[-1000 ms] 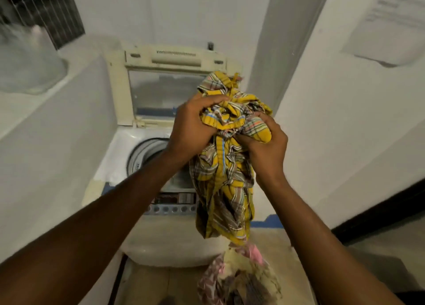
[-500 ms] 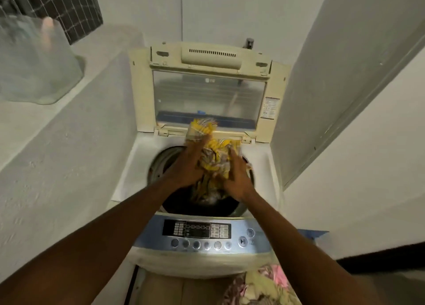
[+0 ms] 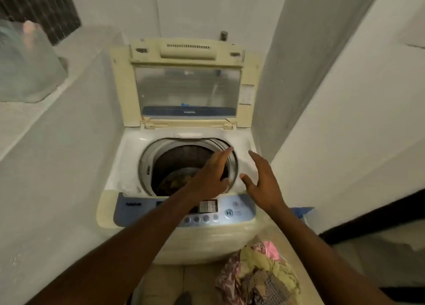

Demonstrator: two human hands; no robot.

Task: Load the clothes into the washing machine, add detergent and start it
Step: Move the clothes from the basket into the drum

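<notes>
A cream top-loading washing machine stands in front of me with its lid raised upright. Down in the dark drum lies the yellow checked garment, dim and partly hidden by my arm. My left hand hovers over the drum's right rim, fingers spread, holding nothing. My right hand is beside it over the machine's right top, also open and empty. The blue control panel runs along the front edge below both wrists. A heap of clothes lies on the floor at the lower right.
A white ledge wall closes in the left side, with a clear plastic container on top. A grey pillar and white wall stand close on the right. Tiled floor shows in front of the machine.
The yellow checked garment went from held up in both hands, down into the drum, and was let go. Both hands have come up out of the drum, empty and spread.
</notes>
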